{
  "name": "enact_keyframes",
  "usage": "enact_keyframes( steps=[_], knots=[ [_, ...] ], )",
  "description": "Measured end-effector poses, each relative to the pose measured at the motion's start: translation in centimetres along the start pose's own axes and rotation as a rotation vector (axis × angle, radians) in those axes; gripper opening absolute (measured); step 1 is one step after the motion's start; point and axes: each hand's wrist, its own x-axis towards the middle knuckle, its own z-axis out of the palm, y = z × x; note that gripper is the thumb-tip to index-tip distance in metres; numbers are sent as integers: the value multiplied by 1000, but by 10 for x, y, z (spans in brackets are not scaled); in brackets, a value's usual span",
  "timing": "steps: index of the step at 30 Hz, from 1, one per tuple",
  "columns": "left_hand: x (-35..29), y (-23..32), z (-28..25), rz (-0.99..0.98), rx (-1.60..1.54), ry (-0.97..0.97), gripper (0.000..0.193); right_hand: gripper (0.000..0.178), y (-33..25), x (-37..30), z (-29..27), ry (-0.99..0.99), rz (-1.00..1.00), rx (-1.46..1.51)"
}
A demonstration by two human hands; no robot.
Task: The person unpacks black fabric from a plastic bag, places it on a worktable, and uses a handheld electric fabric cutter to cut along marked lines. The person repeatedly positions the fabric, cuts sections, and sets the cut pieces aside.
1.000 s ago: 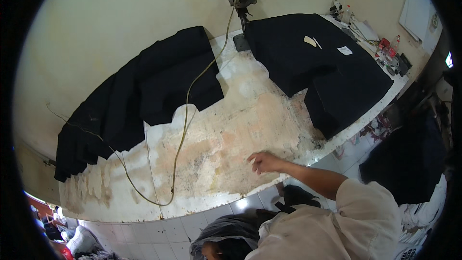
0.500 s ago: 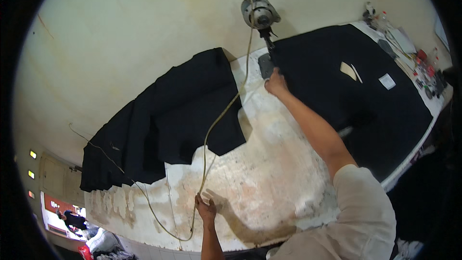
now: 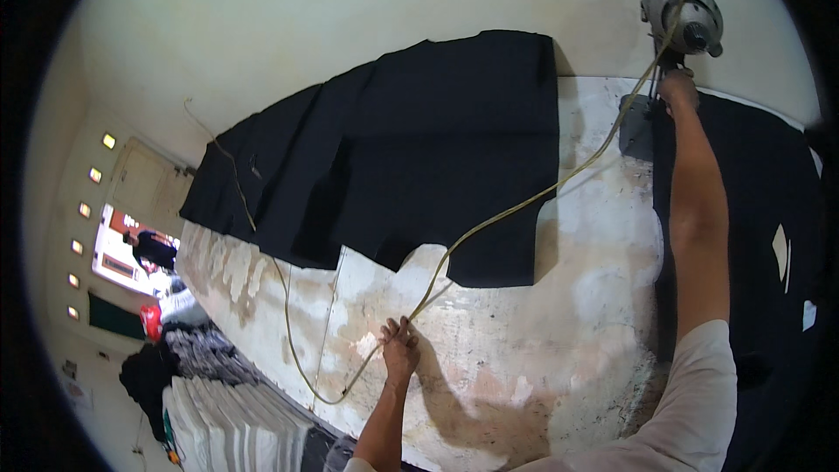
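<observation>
Our right hand point(image 3: 679, 92) has moved up from beside the base plate to the upright under the motor, and our view has swung left. At the far edge of the worn white tabletop point(image 3: 489, 332) stands a tall grey machine with a rounded metal motor housing point(image 3: 689, 24), on a flat dark-grey base plate point(image 3: 635, 129). Its long axis runs upright. It lies well off toward the far edge and right of our left hand point(image 3: 399, 348), so our right hand, at its upright, is much the nearer. Those right fingers look curled in, but the back of the hand hides how fully they close. Our left fingers are half-curled, lightly holding a thin yellow-brown cord point(image 3: 524, 204) near the tabletop's near edge; from there it slants up to the machine. Broad black cloth pieces point(image 3: 419, 140) cover the far left of the tabletop; a second black cloth point(image 3: 752, 175) lies to the right, under our forearm.
</observation>
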Motion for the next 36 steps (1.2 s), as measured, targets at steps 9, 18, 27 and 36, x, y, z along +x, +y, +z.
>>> enact_keyframes(
  steps=[9, 18, 27, 36],
  knots=[
    [2, -6, 4, 31, 73, 50, 64, 87, 26, -65, 29, -74, 48, 191],
    [-71, 21, -10, 30, -113, 153, 36, 100, 84, -234, 6, -238, -16, 296],
    [-356, -71, -43, 131, -128, 313, 33, 43, 147, -398, -19, -289, -54, 215],
    [-451, -207, -29, -678, 358, 1069, 26, 20, 242, -498, -30, -319, -406, 84]
  ],
)
